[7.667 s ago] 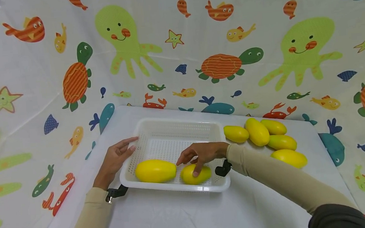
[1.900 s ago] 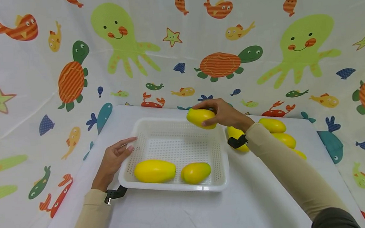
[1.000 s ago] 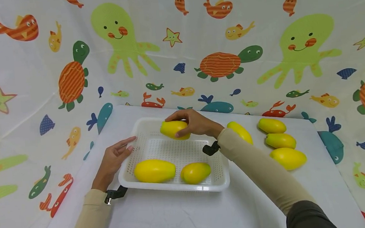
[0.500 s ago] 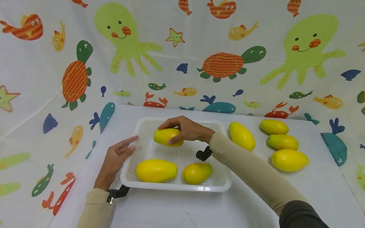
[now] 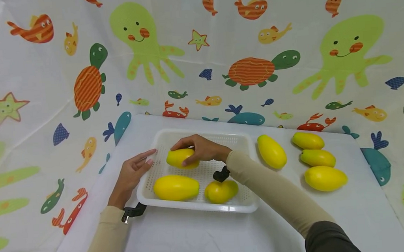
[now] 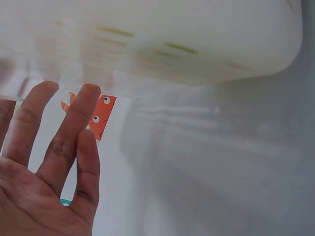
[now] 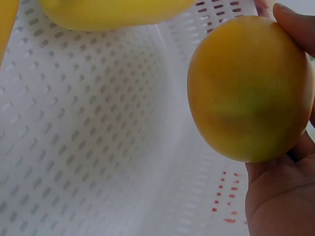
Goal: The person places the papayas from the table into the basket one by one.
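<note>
A white perforated plastic basket sits on the table. Inside it, my right hand grips a yellow papaya by its sides, near the basket's back left. The right wrist view shows that papaya close up, thumb and fingers around it; whether it touches the floor I cannot tell. Along the basket's front lie a large papaya and a smaller one. With fingers fairly straight, my left hand touches the basket's left side; the left wrist view shows its fingertips against the wall.
On the white table, right of the basket, lies one papaya. Farther right, three more papayas form a column. A sea-animal printed cloth rises behind and at the left.
From the right, my right hand has brought a papaya over the basket, then left and lower to its back left. Earlier it let go of the small front papaya. My left hand stays put.
</note>
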Demonstrator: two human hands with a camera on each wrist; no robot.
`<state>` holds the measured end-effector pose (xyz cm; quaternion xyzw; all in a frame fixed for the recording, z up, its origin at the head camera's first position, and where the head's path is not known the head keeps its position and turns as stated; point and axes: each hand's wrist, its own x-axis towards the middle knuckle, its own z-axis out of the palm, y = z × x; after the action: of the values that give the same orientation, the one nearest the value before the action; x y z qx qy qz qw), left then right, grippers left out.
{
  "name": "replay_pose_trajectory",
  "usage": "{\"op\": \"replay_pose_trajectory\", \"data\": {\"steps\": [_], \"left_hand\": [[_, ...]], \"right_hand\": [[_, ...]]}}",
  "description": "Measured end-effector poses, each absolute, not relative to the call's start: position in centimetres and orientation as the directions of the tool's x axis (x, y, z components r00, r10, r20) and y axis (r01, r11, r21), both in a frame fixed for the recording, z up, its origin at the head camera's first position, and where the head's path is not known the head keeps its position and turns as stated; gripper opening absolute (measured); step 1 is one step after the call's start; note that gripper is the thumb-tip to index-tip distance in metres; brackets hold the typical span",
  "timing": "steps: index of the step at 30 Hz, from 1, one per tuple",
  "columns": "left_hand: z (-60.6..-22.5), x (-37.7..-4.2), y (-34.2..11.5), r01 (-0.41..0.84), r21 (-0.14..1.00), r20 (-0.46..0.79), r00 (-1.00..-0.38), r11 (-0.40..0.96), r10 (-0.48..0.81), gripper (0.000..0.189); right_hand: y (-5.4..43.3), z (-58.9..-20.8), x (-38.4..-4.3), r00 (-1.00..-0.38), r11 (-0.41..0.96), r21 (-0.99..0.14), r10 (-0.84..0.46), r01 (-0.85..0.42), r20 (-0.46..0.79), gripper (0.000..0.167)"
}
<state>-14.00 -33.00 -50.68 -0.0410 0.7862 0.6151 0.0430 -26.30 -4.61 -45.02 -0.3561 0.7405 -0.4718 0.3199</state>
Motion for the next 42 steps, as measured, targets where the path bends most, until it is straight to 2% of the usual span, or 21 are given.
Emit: {"op": "replay_pose_trajectory", "data": {"steps": [18, 42], "left_hand": [[-50.7, -14.1, -33.2, -0.110, 0.964, -0.110, -0.994, 0.244, -0.013, 0.055], [-50.9, -14.0, -33.2, -0.096, 0.970, -0.096, -0.995, 0.225, -0.010, 0.053]], "right_hand": [[-6.9, -46.6, -26.2, -0.486, 0.338, -0.910, -0.853, -0.241, -0.188, 0.050], [-8.0, -48.2, -26.5, -0.496, 0.392, -0.890, -0.835, -0.231, -0.239, 0.050]]}}
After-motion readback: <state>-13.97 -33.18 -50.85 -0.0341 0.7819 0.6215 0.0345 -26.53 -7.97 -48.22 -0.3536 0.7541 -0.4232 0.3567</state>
